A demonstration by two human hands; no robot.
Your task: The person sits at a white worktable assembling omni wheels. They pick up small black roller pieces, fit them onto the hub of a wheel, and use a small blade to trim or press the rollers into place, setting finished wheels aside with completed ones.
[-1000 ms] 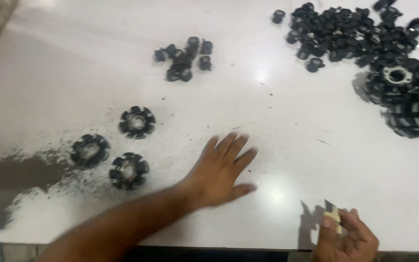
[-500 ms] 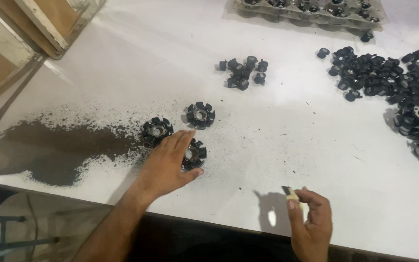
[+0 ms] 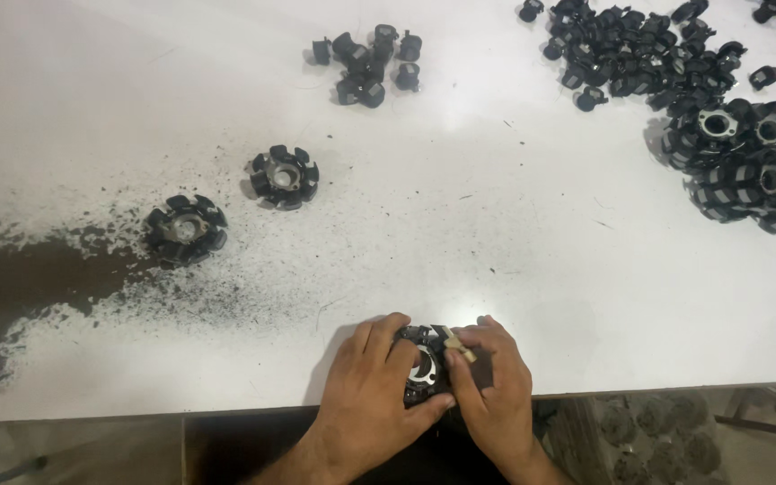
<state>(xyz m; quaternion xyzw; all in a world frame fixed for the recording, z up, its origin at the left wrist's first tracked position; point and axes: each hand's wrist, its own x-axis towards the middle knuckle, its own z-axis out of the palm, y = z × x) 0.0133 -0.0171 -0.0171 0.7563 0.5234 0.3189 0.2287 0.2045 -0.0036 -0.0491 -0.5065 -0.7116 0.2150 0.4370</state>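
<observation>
Resting against the near edge of a white counter (image 3: 514,269), two bare hands close around one black toothed ring part (image 3: 422,366), a round piece with stubby lobes about a pale metal centre hole. The left hand (image 3: 372,388) cups the ring's left side, fingers curled over its top and thumb under its near rim. The right hand (image 3: 489,388) sits just beside it on the right, pinching a small pale stick-like tool (image 3: 460,346) between thumb and forefinger, the tip touching the ring's upper right lobes. The ring lies flat, directly between the two hands, so neither is nearer; being round, it has no long axis. Away from this held ring, up and to the left, two matching rings lie apart from each other: one (image 3: 185,229) at the edge of a spread of dark powder (image 3: 20,287), the other (image 3: 284,177) a little farther up and right of it. Farther up from the held ring lies a small cluster of loose black pieces (image 3: 365,63). Well up and to the right sit a large heap of similar small pieces (image 3: 639,49) and a stack of finished rings (image 3: 743,162).
</observation>
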